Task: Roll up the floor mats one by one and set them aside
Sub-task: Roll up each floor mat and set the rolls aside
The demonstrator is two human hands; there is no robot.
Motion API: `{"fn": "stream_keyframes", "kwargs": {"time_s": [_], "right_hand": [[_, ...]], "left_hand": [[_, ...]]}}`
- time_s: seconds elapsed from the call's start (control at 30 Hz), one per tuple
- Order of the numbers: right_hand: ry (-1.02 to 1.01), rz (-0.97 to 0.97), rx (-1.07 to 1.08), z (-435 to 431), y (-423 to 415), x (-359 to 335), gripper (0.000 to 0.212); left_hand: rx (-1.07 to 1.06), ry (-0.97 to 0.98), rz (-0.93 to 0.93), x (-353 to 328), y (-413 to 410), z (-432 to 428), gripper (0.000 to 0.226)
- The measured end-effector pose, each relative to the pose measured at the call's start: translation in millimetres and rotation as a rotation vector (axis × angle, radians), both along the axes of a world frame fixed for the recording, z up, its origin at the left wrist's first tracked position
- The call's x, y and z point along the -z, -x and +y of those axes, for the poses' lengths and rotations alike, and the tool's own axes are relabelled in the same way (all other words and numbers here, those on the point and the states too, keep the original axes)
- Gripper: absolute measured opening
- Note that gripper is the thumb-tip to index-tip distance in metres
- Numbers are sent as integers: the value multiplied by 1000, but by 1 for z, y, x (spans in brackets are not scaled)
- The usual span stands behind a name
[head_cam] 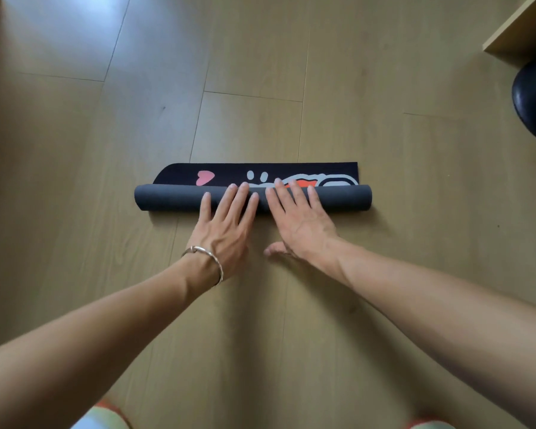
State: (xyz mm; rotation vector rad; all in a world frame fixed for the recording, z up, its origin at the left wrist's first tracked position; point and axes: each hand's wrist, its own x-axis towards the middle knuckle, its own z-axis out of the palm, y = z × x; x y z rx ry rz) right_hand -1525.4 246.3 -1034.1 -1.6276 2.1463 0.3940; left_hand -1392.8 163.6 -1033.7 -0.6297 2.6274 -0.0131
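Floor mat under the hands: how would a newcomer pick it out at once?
On the pale wooden floor, look mid-frame under the left hand and right hand. The floor mat is a dark grey roll; only it shows a pink heart on its unrolled black strip.

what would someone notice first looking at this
The nearly rolled dark mat lies mid-floor, with the left hand and right hand pressing flat on the roll, side by side. Beyond the roll, the flat strip left shows a pink heart. A silver bracelet circles the left wrist.
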Motion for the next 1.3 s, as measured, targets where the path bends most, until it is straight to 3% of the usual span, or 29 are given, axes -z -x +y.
{"fn": "stream_keyframes", "kwargs": {"time_s": [0.23, 0.37, 0.53, 0.6, 0.73, 0.9, 1.3], "right_hand": [[-35, -40, 41, -27, 20, -1, 111], [82, 24, 65, -21, 11, -2, 101], [63, 29, 91, -15, 6, 3, 84], [38, 11, 89, -22, 13, 1, 85], [-41, -19, 65, -41, 30, -4, 87], [-129, -63, 91, -50, 32, -5, 90], [-178, -158, 26, -25, 24, -22, 83]], "left_hand": [[4, 4, -33, 5, -3, 1, 78], [6, -3, -18, 2, 7, -8, 76], [-20, -81, 254, -11, 31, -41, 39], [-128, -200, 281, -15, 45, -56, 40], [-312, -368, 154, -19, 69, -79, 48], [-304, -320, -114, -23, 93, -87, 42], [-213, -193, -115, -37, 80, -60, 46]]}}
